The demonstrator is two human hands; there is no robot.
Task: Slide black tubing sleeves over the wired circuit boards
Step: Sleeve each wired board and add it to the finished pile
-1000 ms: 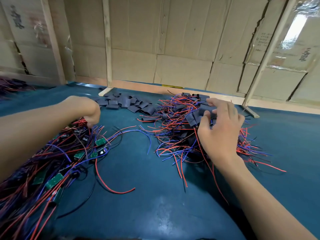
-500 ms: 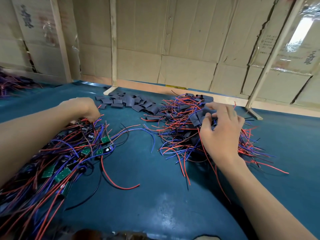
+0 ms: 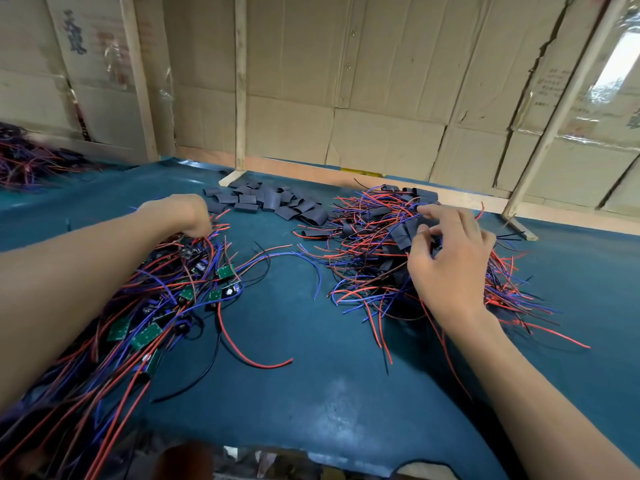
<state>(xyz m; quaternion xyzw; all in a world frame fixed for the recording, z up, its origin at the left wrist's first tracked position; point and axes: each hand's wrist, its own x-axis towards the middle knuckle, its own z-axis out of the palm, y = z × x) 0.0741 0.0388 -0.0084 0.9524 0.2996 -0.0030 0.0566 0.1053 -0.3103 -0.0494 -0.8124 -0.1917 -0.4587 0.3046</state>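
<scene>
While your right hand [image 3: 450, 258] is loosening over the sleeved pile [image 3: 408, 247], its fingers are spreading off the black sleeve it was pinching a moment ago, so that finished board looks dropped. Your left hand [image 3: 180, 213] is reaching into the bare wired circuit boards [image 3: 180, 299], fingers curled among the wires; whether they are clamping one, I cannot tell. Loose tubing sleeves [image 3: 273, 202] are waiting between both piles, farther back on the table [image 3: 311, 393].
</scene>
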